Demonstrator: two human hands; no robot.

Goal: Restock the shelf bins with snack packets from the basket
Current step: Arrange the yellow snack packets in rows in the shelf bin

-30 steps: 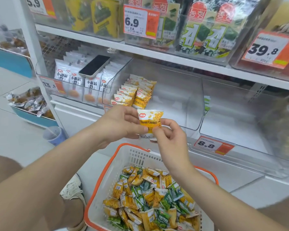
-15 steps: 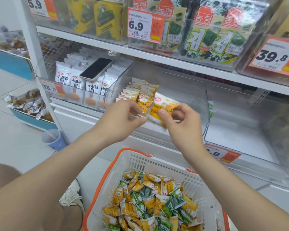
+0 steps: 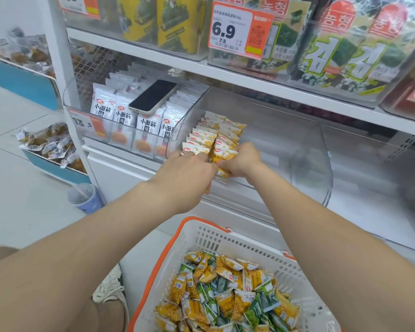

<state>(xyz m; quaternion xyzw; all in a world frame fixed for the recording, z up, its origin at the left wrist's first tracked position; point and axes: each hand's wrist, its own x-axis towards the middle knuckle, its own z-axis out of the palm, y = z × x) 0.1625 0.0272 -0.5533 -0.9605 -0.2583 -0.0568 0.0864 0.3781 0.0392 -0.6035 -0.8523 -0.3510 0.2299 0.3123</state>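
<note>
Orange-rimmed basket (image 3: pixel 203 238) of loose snack packets (image 3: pixel 228 298) sits nearest; beyond it, left hand (image 3: pixel 189 168) and right hand (image 3: pixel 241 161) both pinch one yellow packet (image 3: pixel 223 173) at the front of the packet row (image 3: pixel 210 134) in the clear bin (image 3: pixel 297 149), hiding the row's foot; a phone (image 3: pixel 153 95) lies on the white packets (image 3: pixel 124 117) to the left.

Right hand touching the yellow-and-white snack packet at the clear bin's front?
Touching. Head view: fingers of the right hand curl round the yellow-and-white snack packet.
</note>
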